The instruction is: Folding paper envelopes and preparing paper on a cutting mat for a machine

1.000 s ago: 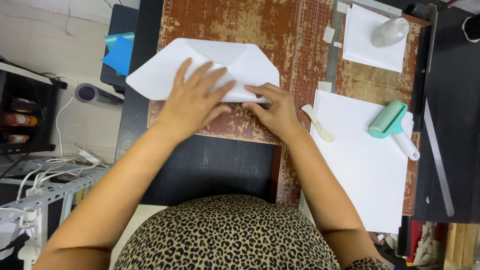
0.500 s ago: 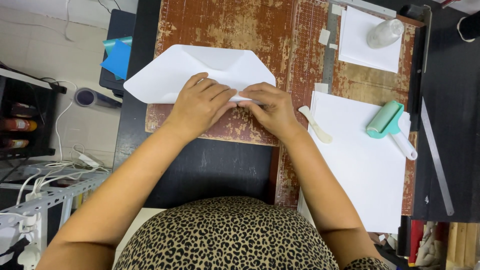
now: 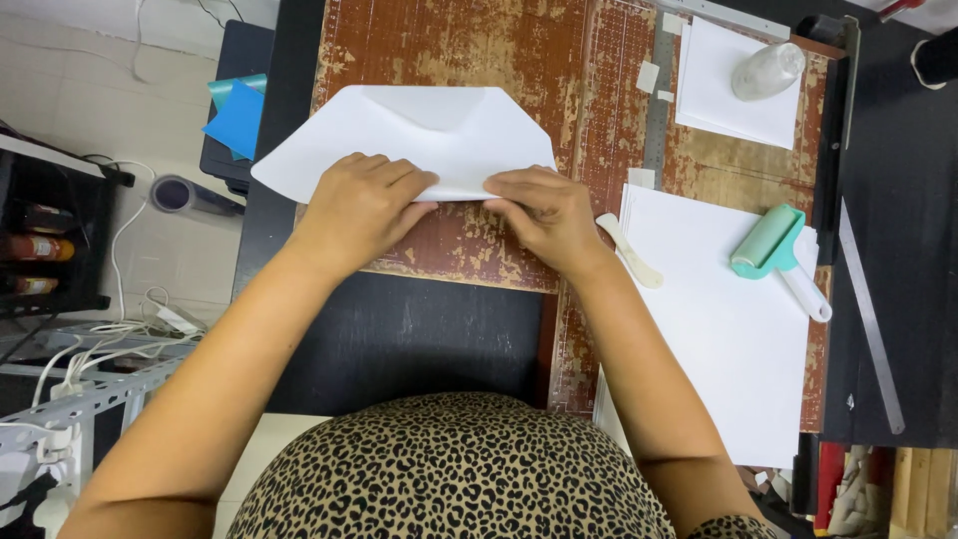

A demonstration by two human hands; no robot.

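Both hands [image 3: 364,205] [image 3: 544,215] press flat on the near edge of the paper [image 3: 419,135], light and easily creased

mint roller [image 3: 766,241] lay on white sheet [image 3: 718,349], right of the fingers | cream bone folder [image 3: 629,251] just beside them | clear bottle [image 3: 766,70] far right, beyond | steel ruler [image 3: 870,314] well apart
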